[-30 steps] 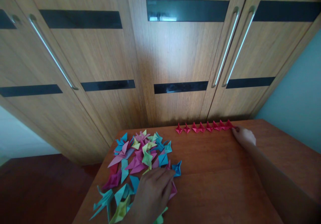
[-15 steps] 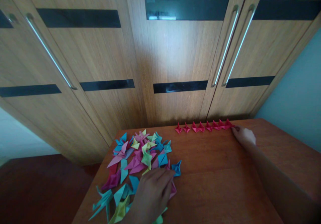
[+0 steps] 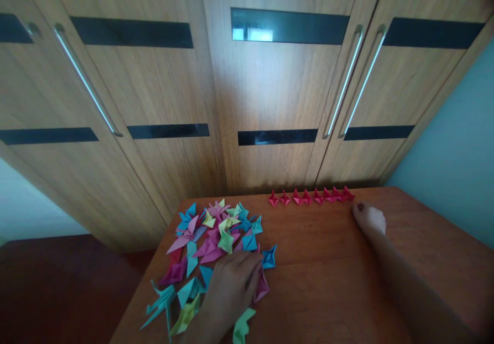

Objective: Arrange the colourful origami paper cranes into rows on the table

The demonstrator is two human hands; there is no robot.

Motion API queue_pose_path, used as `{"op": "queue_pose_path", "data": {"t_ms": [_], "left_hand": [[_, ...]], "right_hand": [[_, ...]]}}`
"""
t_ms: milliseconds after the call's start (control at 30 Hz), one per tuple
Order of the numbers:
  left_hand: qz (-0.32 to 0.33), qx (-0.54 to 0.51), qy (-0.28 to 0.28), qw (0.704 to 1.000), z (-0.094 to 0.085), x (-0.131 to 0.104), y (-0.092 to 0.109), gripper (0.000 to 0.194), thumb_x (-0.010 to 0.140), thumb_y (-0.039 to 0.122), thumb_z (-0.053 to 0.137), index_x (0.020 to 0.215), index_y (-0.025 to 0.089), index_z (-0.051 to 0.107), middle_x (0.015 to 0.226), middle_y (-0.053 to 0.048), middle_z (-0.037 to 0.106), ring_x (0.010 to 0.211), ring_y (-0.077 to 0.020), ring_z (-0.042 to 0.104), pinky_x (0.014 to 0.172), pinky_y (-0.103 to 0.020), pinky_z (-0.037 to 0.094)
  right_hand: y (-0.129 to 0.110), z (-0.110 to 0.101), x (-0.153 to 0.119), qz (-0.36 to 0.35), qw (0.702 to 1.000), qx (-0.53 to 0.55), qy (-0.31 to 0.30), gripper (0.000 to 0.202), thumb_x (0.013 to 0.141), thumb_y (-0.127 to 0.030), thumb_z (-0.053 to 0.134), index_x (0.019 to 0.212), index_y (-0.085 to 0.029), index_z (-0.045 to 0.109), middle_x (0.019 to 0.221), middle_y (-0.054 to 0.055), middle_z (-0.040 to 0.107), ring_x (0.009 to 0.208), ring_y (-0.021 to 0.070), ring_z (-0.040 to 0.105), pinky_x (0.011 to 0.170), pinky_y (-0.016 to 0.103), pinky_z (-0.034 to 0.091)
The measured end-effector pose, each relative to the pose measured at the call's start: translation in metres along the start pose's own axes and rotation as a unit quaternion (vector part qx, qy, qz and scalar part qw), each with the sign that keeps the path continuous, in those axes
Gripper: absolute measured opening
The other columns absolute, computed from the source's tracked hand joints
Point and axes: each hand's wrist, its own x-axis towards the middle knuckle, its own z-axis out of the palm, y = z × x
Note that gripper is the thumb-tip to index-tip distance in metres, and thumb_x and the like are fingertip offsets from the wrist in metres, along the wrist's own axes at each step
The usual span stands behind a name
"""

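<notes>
OK, red origami row (image 3: 307,198) runs lengthwise along desk (image 3: 328,277) far edge. I've got R hand (image 3: 369,220) nearer, just off row's right end, fingertips bunched, nothing visible in 'em; L hand (image 3: 233,286) curled over coloured pile (image 3: 225,241) nr left edge, can't tell if pinching.

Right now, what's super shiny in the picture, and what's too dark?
Head view: white glare on the upper middle black panel, pale sheen below it on the wooden door; same head view: dim floor at lower left.
</notes>
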Motion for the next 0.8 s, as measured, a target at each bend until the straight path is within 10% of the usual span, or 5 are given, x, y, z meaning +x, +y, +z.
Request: {"op": "queue_pose_path", "data": {"t_ms": [467, 800], "left_hand": [[-0.123, 0.019, 0.013, 0.992, -0.005, 0.004, -0.024, 0.022, 0.088, 0.019, 0.044, 0.100, 0.023, 0.062, 0.103, -0.005, 0.062, 0.091, -0.0192, 0.061, 0.079, -0.030, 0.048], [-0.083, -0.014, 0.007, 0.996, -0.015, -0.008, -0.014, 0.023, 0.086, 0.017, 0.046, 0.101, 0.024, 0.063, 0.101, -0.004, 0.061, 0.093, -0.0178, 0.059, 0.083, -0.030, 0.047]], "right_hand": [[-0.105, -0.006, -0.170, -0.222, 0.967, 0.091, -0.081, 0.018, 0.088, -0.032, 0.043, 0.087, -0.025, 0.059, 0.080, 0.001, 0.067, 0.067, 0.0147, 0.060, 0.054, 0.022, 0.029], [-0.111, -0.007, -0.192, -0.263, 0.940, 0.194, -0.099, 0.012, 0.082, -0.025, 0.049, 0.078, -0.024, 0.061, 0.072, -0.002, 0.063, 0.066, 0.0132, 0.057, 0.058, 0.022, 0.033]]}}
